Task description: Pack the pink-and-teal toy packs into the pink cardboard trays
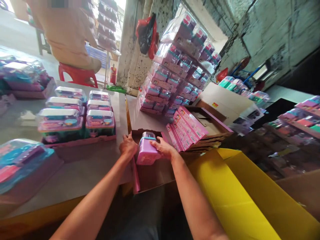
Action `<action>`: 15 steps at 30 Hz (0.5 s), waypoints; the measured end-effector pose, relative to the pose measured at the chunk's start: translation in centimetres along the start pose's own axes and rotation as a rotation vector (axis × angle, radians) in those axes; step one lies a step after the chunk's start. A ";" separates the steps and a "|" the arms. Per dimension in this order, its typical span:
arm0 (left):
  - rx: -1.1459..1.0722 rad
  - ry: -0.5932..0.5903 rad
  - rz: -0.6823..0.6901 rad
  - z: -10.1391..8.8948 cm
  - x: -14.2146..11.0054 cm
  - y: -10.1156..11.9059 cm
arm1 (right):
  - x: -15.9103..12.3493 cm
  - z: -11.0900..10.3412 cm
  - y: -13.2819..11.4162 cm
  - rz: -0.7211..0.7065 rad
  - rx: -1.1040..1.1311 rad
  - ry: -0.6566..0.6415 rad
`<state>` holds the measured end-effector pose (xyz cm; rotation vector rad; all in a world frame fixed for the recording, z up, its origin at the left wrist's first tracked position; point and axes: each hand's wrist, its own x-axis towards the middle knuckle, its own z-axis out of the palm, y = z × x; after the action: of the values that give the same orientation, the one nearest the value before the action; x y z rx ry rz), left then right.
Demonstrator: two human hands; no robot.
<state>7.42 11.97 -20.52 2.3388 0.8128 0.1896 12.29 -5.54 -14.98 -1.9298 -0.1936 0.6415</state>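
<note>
A purple plastic lunch-box-like container (148,151) with a blue band and clear lid lies tilted on its side in a shallow pink-edged cardboard tray (157,175). My right hand (162,147) grips the container from the right, thumb over its upper face. At the tray's left wall, my left hand (128,146) has its fingers curled over the edge, beside the container. Brown inner cardboard shows in the front of the tray.
Left on the table stands a filled tray of clear-lidded containers (61,121). Folded pink cardboard trays (186,130) are piled at right, near a yellow box (225,186). Wrapped packs (172,66) are stacked high behind. A person (67,36) sits on a red stool (77,76).
</note>
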 end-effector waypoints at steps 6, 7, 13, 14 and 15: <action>-0.015 0.022 0.014 0.0 -0.4 -0.3 | 1.5 0.2 2.3 0.045 0.340 -0.178; -0.019 0.020 0.017 0.0 -0.4 -0.4 | 1.7 0.5 2.5 0.027 0.404 -0.194; -0.047 -0.014 0.023 -0.3 -0.3 -0.8 | 1.1 0.9 3.0 -0.101 0.578 -0.283; -0.050 -0.024 0.024 -0.3 -0.2 -0.9 | 0.9 0.8 3.1 -0.084 0.599 -0.271; -0.053 -0.033 0.024 -0.3 -0.1 -0.9 | 0.9 0.8 3.2 -0.066 0.617 -0.246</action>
<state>6.76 12.59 -20.83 2.2971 0.7551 0.1796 12.15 -5.96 -18.39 -1.2476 -0.1850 0.7864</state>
